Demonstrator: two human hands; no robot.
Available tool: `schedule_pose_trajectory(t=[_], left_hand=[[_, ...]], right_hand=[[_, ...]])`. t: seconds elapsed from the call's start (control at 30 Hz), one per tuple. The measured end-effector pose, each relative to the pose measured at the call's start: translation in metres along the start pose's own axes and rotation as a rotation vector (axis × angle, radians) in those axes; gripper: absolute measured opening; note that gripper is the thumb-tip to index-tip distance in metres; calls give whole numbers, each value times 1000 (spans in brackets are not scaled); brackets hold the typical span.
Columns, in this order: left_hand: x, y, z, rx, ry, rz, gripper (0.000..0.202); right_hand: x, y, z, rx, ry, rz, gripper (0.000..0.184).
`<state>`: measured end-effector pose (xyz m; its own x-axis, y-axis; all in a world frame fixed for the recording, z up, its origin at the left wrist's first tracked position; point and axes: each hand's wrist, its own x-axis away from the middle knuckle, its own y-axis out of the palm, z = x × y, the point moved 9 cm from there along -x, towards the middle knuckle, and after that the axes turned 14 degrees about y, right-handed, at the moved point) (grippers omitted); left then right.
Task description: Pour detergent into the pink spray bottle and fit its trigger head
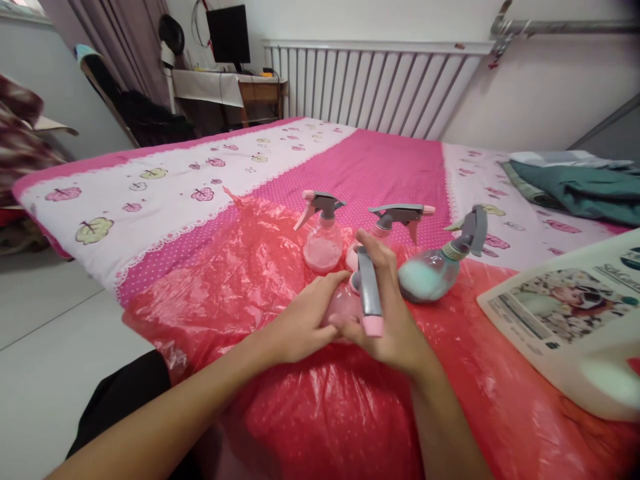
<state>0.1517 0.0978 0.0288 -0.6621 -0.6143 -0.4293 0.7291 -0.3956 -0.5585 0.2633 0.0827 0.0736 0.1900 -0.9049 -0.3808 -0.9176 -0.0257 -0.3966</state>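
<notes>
Near the front of the bed, both my hands close around one pink spray bottle point(346, 303) with a grey trigger head point(369, 287) whose pink nozzle points toward me. My left hand point(305, 320) grips the bottle's left side. Fingers of my right hand point(395, 317) wrap its right side and the head. Just beyond stands another pink spray bottle point(323, 247), upright, nozzle to the left. A third spray bottle point(383, 223) is partly hidden behind my right hand. To the right, a green spray bottle point(430, 273) leans over, with pale green foam or liquid inside.
Crumpled red plastic sheeting point(210, 293) lies under the bottles on the pink patterned bed point(390, 160). A large whitish labelled jug point(570, 320) lies at the right. Folded dark green cloth point(590, 190) rests behind it. A desk with a monitor point(229, 37) and a black chair point(130, 107) stand beyond.
</notes>
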Motion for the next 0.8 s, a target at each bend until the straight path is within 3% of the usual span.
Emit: schedule_pose_trajectory(t=[0.23,0.47,0.63,0.8], left_hand=[[0,2,0,-4,-8,-27,67],[1,2,-1,-38,-30,-36,68],[1,1,0,-44,-19,-30,69],[1,2,0,-50,-12,-33,69]], right_hand=[[2,-29,25,-133,113,-109,77],[-4,-65,57,-293,221,298,71],[-4,-60,59,-302,239,443,59],[-6,-45,41,-414,168,339,54]])
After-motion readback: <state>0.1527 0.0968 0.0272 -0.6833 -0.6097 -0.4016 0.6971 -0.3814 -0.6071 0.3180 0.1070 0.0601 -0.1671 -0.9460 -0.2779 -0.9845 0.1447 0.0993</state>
